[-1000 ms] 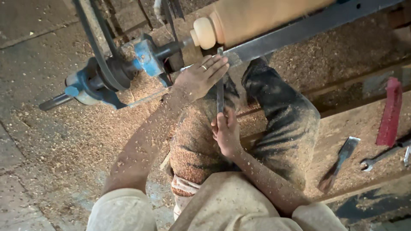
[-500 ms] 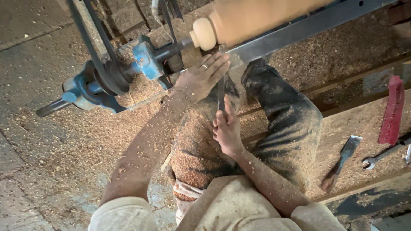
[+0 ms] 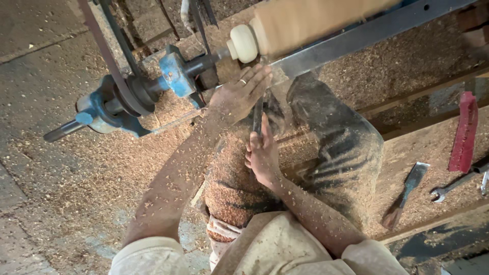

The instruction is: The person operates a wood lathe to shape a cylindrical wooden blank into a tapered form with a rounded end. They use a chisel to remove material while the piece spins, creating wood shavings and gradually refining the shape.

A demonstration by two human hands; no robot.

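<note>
Centrally, the left hand [image 3: 239, 97] presses a dark chisel [image 3: 257, 116] at the tool rest [image 3: 356, 38] (sawdust everywhere), the right hand [image 3: 263, 155] gripping its handle below the spinning wood [image 3: 305, 20] at top.

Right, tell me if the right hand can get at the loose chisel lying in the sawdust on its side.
Probably yes, but not freely: the right hand grips the turning tool, and the raised knee sits between it and the chisel. Otherwise the sawdust around the chisel lies open.

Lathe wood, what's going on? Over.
Left hand steadies long dark chisel on grey metal rest bar. Right hand grips its handle. Pale round wood piece blurred. Nothing blocking.
</note>
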